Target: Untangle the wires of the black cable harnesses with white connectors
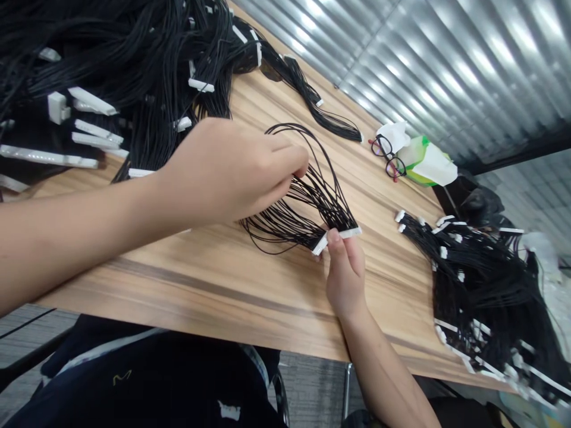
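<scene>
A wire harness (307, 202) of many thin black wires loops over the wooden table. Two white connectors (350, 232) at its end meet at an angle. My right hand (345, 270) pinches these connectors, thumb on top, with the wires fanning out leftward. Over the looped wires is my left hand (241, 169), closed, its fingers curled and pressed together. Its fingertips are at the wires, but whatever they grip is hidden. Part of the loop passes behind this hand.
A large pile of black harnesses (156, 77) with white connectors covers the table's left; another pile (482, 279) lies at right. A separate wire bundle (321, 107) rests near the back edge. Glasses (387, 156) and a green-and-white tissue pack (426, 161) are by the corrugated metal wall (401, 53).
</scene>
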The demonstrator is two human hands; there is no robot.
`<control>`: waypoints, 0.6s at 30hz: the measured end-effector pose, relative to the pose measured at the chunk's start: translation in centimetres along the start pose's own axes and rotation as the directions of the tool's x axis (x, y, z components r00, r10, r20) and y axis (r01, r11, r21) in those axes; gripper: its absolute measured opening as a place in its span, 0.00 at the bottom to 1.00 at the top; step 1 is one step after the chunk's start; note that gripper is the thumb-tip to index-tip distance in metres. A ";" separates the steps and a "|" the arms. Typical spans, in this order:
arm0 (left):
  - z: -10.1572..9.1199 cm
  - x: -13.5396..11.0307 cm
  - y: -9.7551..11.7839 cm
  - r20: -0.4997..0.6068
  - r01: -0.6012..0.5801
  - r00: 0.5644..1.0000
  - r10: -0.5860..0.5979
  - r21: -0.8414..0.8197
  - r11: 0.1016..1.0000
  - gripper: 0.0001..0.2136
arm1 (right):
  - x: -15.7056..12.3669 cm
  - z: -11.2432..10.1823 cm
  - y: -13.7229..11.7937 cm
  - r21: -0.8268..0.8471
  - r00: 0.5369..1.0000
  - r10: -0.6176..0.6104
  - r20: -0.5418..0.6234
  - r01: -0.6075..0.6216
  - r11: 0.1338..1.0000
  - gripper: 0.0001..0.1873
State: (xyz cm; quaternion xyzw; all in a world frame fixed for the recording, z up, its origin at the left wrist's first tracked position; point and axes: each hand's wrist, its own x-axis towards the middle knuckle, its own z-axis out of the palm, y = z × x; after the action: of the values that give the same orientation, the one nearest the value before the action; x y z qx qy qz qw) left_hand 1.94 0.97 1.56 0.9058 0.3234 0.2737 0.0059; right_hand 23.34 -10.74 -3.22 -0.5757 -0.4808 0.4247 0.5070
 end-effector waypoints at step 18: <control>0.9 0.1 -0.1 -0.027 -0.143 0.988 0.151 -0.517 0.844 0.10 | -1.0 -1.3 -0.4 -0.074 0.945 0.076 0.318 -0.055 0.996 0.27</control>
State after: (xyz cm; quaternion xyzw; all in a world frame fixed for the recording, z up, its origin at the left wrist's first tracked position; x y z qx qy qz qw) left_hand 2.42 1.29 0.84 0.8948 0.1678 0.3437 0.2303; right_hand 24.35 -11.97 -2.68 -0.5306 -0.5509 0.5135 0.3890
